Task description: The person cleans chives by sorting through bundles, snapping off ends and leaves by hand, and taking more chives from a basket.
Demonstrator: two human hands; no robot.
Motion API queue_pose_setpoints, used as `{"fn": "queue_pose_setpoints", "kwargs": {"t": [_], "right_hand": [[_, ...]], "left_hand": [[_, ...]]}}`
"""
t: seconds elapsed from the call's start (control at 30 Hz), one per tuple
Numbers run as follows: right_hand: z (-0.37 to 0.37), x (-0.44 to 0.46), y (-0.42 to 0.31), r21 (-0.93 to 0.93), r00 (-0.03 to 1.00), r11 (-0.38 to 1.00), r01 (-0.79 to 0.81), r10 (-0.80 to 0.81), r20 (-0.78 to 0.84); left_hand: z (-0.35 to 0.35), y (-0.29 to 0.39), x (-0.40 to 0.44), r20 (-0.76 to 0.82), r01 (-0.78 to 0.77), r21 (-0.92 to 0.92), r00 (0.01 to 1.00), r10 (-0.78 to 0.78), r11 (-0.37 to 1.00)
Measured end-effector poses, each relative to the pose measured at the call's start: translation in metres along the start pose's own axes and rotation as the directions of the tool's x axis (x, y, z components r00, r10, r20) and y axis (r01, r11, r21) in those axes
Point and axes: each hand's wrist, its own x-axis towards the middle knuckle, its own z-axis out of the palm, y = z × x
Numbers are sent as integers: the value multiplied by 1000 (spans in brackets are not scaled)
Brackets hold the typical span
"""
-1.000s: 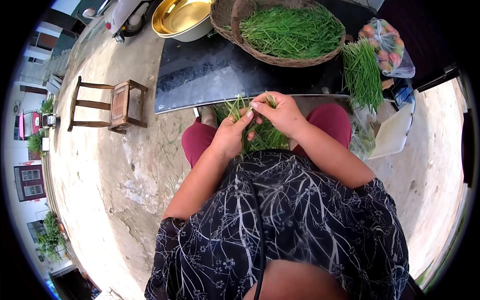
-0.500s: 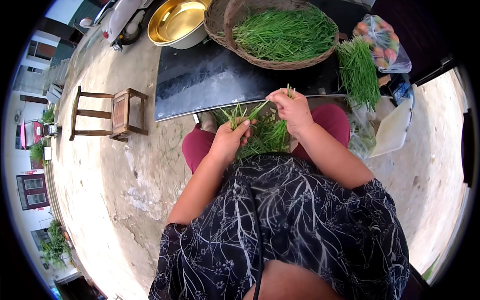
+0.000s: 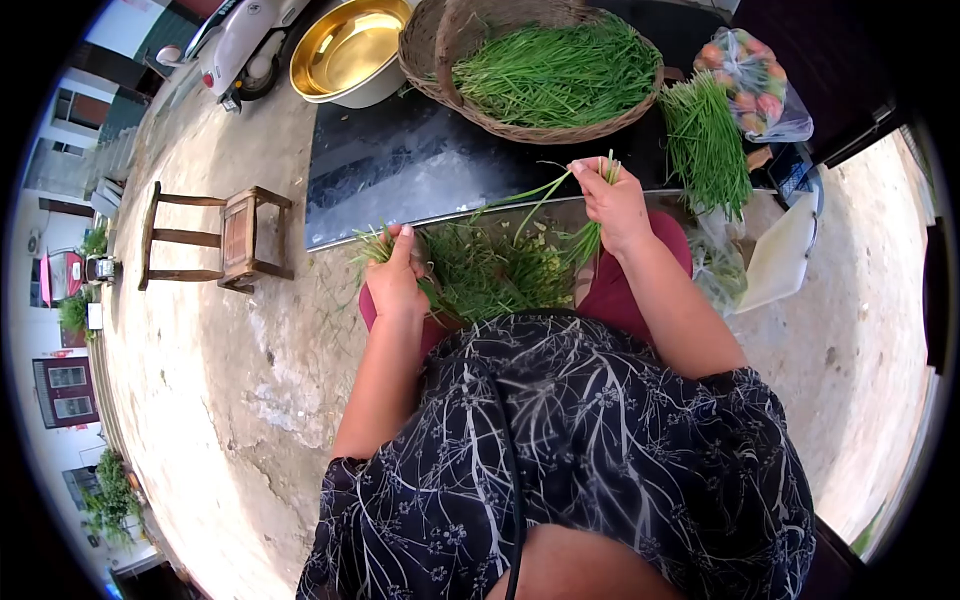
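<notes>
Green stalks point(image 3: 586, 240) – held in both hands, below and in front of the black table's near edge. Head view: right hand point(image 3: 618, 205) closed round a small bunch, ends projecting above and below the fist; thumb and index finger pinched together, with thin strands trailing from them toward the left. Left hand point(image 3: 396, 280) closed on a second, shorter-looking bunch, thumb pointing up, tips splayed past the fingers. Hands well apart, not touching.

Between and below them, a loose heap of greens point(image 3: 490, 270), some yellowish bits in it; what supports it cannot be told. On the black table point(image 3: 400, 190): wicker basket point(image 3: 560, 133) filled with long green stems, handle at its left; gold-lined basin point(image 3: 350, 50) just beside it. Right of the basket – a bundle of stems point(image 3: 708, 150), lower ends overhanging the edge, and a clear bag of reddish round produce point(image 3: 755, 85). Wooden chair point(image 3: 240, 240) on the ground, left.
</notes>
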Motion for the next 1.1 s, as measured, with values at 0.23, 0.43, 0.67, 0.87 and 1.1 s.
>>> {"fn": "queue_pose_setpoints", "kwargs": {"t": [0.23,0.43,0.67,0.87,1.1], "right_hand": [[33,-30,12,-56,921,980,-191,198,336],[36,-35,16,-37,879,966,-257,250,406],[37,-32,38,-219,880,966,136,-17,475],[27,-27,17,-529,871,773,349,-59,488],[16,-14,30,-516,914,766,383,-234,332]], "left_hand": [[36,11,-68,544,-81,319,832,-112,944],[33,-1,-65,563,-171,336,825,-52,926],[33,4,-70,514,-200,438,855,-61,876],[24,-2,-61,543,-224,397,839,-31,890],[24,0,-58,456,-9,415,867,-199,910]]}}
